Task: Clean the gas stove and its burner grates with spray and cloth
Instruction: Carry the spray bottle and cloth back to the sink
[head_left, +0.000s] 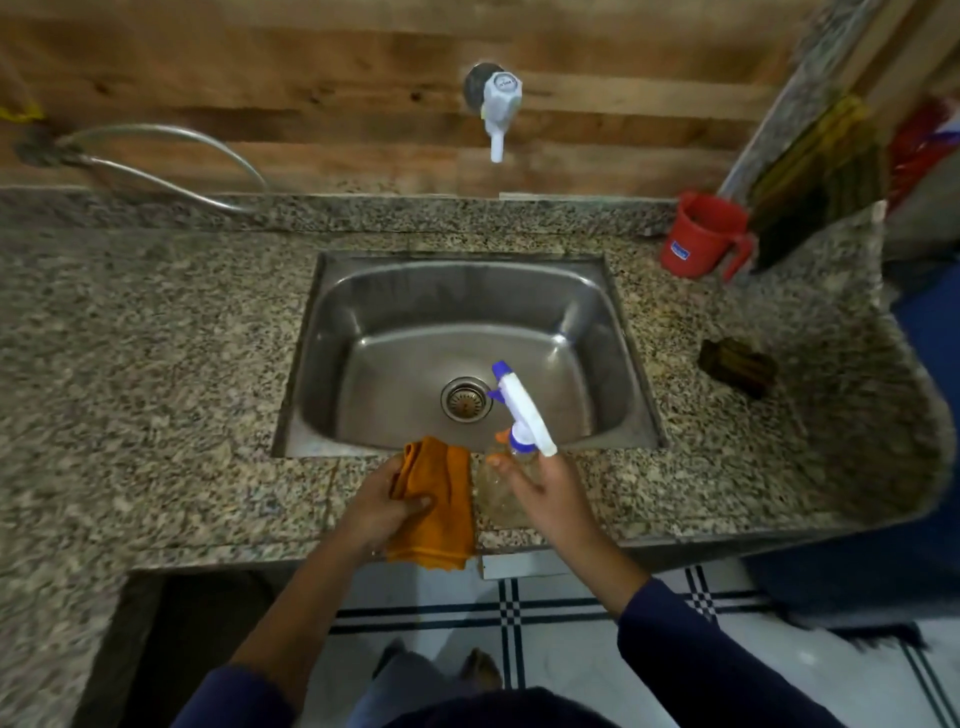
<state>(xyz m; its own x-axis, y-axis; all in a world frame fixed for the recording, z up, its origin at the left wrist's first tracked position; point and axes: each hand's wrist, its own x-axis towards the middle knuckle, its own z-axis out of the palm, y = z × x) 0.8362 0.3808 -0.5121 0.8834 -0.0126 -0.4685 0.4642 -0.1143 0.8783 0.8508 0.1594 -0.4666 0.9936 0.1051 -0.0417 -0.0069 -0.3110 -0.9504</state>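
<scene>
Beyond the left hand (383, 503) and right hand (545, 488), a steel sink (363, 312) sunk in speckled granite counter (156, 338); farther off, wood-plank wall (311, 62) with white tap (500, 104). Below the wrists, white tiled floor (571, 649) with dark lines.

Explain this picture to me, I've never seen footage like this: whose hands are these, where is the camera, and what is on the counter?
There is no machine here: one camera worn on a person's head looks down at their two bare hands. The left hand grips an orange cloth. The right hand holds a clear spray bottle with a white and blue trigger head, just in front of the steel sink. The sink is set in a speckled stone counter, with a white tap on the wooden wall above. A red mug stands at the back right, and a dark pad lies right of the sink. The stove is not in view.
</scene>
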